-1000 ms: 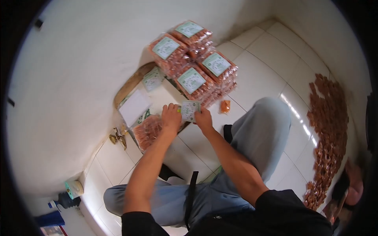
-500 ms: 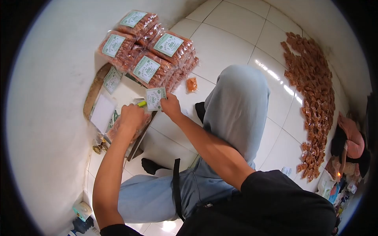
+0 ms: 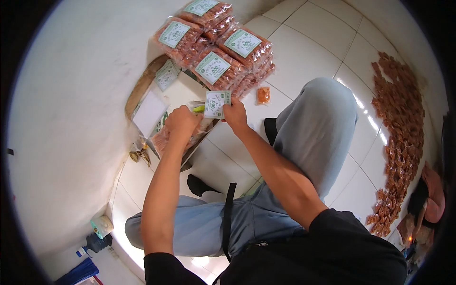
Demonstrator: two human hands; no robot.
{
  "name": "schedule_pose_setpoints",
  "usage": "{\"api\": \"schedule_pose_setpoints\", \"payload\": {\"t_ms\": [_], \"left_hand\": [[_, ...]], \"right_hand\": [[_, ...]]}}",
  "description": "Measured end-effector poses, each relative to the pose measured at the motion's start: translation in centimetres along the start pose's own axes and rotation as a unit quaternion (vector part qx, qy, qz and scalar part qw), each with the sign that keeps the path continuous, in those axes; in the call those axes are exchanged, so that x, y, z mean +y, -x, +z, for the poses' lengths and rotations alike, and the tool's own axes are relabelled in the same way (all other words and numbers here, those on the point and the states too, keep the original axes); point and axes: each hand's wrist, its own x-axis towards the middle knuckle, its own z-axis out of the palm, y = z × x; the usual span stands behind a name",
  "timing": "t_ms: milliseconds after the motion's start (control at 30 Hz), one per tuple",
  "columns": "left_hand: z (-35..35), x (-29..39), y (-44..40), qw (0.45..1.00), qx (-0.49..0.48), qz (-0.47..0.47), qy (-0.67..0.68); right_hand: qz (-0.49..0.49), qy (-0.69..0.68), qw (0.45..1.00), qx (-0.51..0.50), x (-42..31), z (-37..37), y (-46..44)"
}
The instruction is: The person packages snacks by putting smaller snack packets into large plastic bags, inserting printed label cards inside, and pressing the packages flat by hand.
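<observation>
My right hand [image 3: 235, 114] pinches the edge of a green-and-white printed label card [image 3: 217, 104]. Just left of it, my left hand [image 3: 183, 124] is closed over an open-topped plastic bag of reddish snack pieces [image 3: 161, 139]; its fingertips and exact grip are partly hidden. A yellow-green object [image 3: 198, 109] shows between the hands, beside the card. The bag lies on a low tray-like table [image 3: 186, 88], with a white stack of paper [image 3: 150, 113] and a loose label [image 3: 167, 75] behind it.
Stacked labelled snack packs [image 3: 218, 70] stand beyond my hands. One small orange packet [image 3: 263, 95] lies on the tiled floor. A long heap of small brown packets [image 3: 401, 128] runs along the right. Another person [image 3: 431, 194] is at the far right edge, near a water bottle-free wall.
The view has swung about. My left hand has pulled closer in over the bag, covering less of the tray's front, and the card remains in my right hand.
</observation>
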Motion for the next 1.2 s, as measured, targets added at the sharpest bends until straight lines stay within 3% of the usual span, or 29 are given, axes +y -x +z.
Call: {"api": "schedule_pose_setpoints", "payload": {"t_ms": [100,167,233,333,467,567,633,667,733,767,867,1200], "left_hand": [[1.3,-1.1,-0.7,0.999,-0.006,0.016,-0.029],[1.8,-1.4,0.0,0.998,0.064,0.02,0.001],[2.2,-1.8,0.6,0.996,0.091,0.019,0.014],[2.7,-2.9,1.5,0.99,0.132,0.031,0.038],[4.3,-3.4,3.2,0.969,0.19,0.043,0.151],[6.2,-3.3,3.5,0.94,0.275,0.055,0.193],[6.8,-2.6,4.1,0.937,0.277,0.021,0.213],[7.0,-2.1,4.3,0.932,0.275,-0.005,0.235],[7.9,-1.1,4.7,0.915,0.298,-0.023,0.271],[8.3,-0.6,4.8,0.897,0.315,-0.032,0.308],[8.9,0.4,5.4,0.882,0.309,-0.065,0.351],[10.2,0.0,6.2,0.838,0.354,-0.064,0.41]], "right_hand": [[0.004,-0.009,0.999,-0.032,0.2,0.4,0.3],[0.017,-0.027,0.998,-0.055,0.2,0.5,0.5],[0.089,0.01,0.986,-0.139,-0.2,0.4,0.6],[0.092,0.053,0.984,-0.144,-0.7,0.6,1.2],[0.09,0.052,0.974,-0.2,-0.8,1.2,1.1],[0.082,0.056,0.965,-0.241,-1.0,1.8,1.3],[-0.032,0.102,0.956,-0.273,0.5,2.3,0.7],[-0.035,0.102,0.953,-0.282,0.9,2.4,0.6],[0.057,0.107,0.944,-0.307,1.2,2.6,1.2],[0.056,0.109,0.942,-0.313,1.4,2.8,1.6],[0.2,-0.089,0.903,-0.369,0.8,2.7,3.0],[0.313,-0.073,0.874,-0.365,1.1,2.2,2.3]]}}
